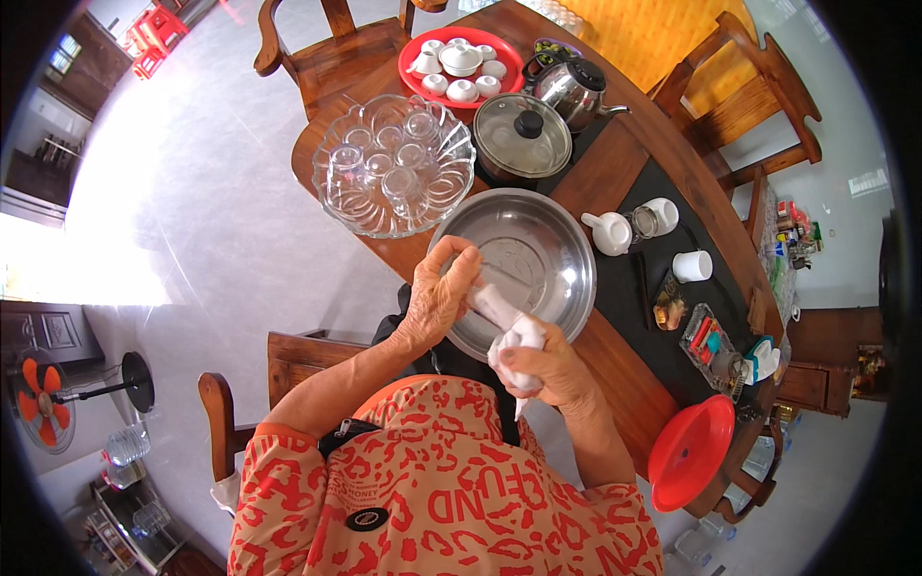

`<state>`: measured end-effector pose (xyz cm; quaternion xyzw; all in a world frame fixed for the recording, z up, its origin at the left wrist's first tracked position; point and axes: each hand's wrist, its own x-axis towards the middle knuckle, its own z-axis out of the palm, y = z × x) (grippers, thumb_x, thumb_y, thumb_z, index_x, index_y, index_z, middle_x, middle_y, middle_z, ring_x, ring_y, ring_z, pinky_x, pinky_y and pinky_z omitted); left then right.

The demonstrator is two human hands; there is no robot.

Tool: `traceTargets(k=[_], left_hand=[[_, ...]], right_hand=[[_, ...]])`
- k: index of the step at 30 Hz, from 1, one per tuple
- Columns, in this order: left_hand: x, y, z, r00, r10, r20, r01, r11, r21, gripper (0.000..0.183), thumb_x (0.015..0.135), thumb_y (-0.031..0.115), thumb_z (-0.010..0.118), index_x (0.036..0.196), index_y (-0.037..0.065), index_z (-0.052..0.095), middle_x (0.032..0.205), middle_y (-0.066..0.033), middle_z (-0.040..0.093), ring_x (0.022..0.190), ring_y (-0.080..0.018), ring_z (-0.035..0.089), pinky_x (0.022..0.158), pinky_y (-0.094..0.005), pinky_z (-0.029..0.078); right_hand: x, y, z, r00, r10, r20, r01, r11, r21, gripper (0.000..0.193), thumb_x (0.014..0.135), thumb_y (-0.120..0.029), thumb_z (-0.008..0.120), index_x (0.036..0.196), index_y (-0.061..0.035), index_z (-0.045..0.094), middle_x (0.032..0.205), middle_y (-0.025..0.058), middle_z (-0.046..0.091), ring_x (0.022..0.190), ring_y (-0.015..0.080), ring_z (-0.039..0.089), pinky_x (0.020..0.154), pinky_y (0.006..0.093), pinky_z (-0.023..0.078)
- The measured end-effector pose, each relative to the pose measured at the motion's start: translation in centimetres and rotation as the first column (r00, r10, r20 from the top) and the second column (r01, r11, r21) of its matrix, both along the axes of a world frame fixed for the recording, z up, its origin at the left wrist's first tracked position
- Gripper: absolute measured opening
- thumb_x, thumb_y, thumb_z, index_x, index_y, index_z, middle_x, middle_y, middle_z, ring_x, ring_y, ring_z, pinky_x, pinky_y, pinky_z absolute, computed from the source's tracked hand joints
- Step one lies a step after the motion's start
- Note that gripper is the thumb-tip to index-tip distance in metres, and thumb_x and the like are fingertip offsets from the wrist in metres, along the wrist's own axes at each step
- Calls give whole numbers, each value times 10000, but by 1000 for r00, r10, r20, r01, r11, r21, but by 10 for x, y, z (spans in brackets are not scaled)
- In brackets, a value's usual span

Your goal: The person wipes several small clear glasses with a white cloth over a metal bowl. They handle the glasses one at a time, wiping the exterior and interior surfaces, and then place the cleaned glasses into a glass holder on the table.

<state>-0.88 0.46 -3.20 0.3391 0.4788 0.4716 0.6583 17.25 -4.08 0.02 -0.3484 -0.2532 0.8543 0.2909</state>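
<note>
Both my hands are closed on a white cloth (521, 338) in front of my body, over the near edge of a wide stainless steel basin (569, 252). My left hand (444, 296) pinches one end, with its fingertips partly hidden. The cloth runs from there, stretched and narrow, to my right hand (552, 370), where it is bunched up in the fist. A short tail hangs below that fist. A little water seems to lie in the bottom of the basin.
Left of the basin stands a glass bowl (336, 204) of upturned glasses. Beyond are a lidded pot (523, 152), a steel kettle (574, 94) and a red tray (415, 69) of white teaware. On the right are a white teapot (611, 233), a white cup (691, 266) and a red basin (693, 451).
</note>
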Motion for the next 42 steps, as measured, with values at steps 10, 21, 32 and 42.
traceTargets(k=[10, 21, 32, 42], left_hand=[[-2, -5, 23, 999, 11, -38, -7, 994, 108, 281, 952, 365, 508, 957, 88, 549, 662, 26, 492, 488, -36, 372, 417, -185, 307], [0, -3, 25, 996, -5, 86, -2, 997, 76, 266, 937, 356, 553, 960, 93, 524, 705, 40, 476, 530, -16, 380, 434, -184, 311], [-3, -1, 32, 997, 29, 71, -42, 982, 185, 282, 954, 360, 522, 971, 81, 557, 658, 41, 488, 474, -20, 360, 409, -184, 289], [-4, -1, 26, 999, 35, 32, -40, 985, 168, 240, 943, 322, 556, 948, 83, 538, 705, 41, 481, 550, -19, 371, 457, -187, 315]], right_hand=[[-4, -10, -7, 954, -33, 298, -108, 889, 445, 173, 856, -79, 618, 1014, -17, 586, 811, 57, 604, 653, 150, 611, 537, 272, 480], [-3, -3, -8, 848, -150, 509, -210, 787, 580, 269, 846, -124, 659, 1079, -8, 592, 864, 104, 621, 657, 166, 616, 572, 301, 506], [-4, -4, -6, 903, -185, 387, -142, 723, 676, 376, 935, -311, 556, 1104, 25, 564, 894, 78, 609, 720, 154, 593, 610, 284, 476], [-8, -6, 3, 921, -173, 348, -19, 876, 483, 301, 899, -196, 618, 1107, 21, 599, 848, 62, 620, 730, 149, 602, 615, 288, 487]])
